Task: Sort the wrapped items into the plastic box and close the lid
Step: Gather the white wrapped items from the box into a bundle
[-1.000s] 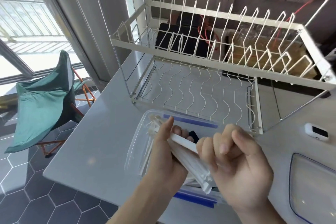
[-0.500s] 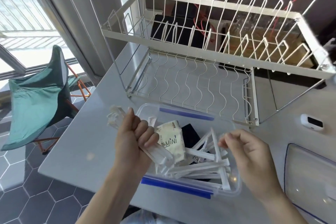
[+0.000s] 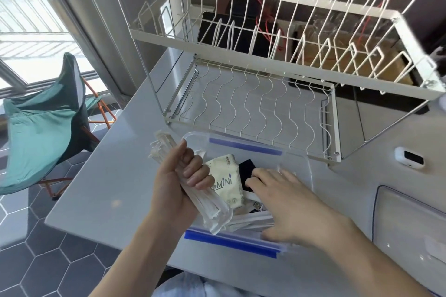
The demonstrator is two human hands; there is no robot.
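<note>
A white wire dish rack (image 3: 277,75) stands at the counter's (image 3: 101,176) far edge, a small white device (image 3: 410,158) near its right edge, a green folding chair (image 3: 41,125) on the tiled floor (image 3: 29,260).

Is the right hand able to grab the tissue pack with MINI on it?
Probably yes. The right hand is already inside the plastic box, right beside the tissue pack, whose top lies uncovered; the left hand holds wrapped sticks alongside.

Clear plastic box (image 3: 296,159) with blue clips, white wrapped items (image 3: 210,207), teal chair (image 3: 41,125), grey hexagon-tiled floor (image 3: 29,260).
</note>
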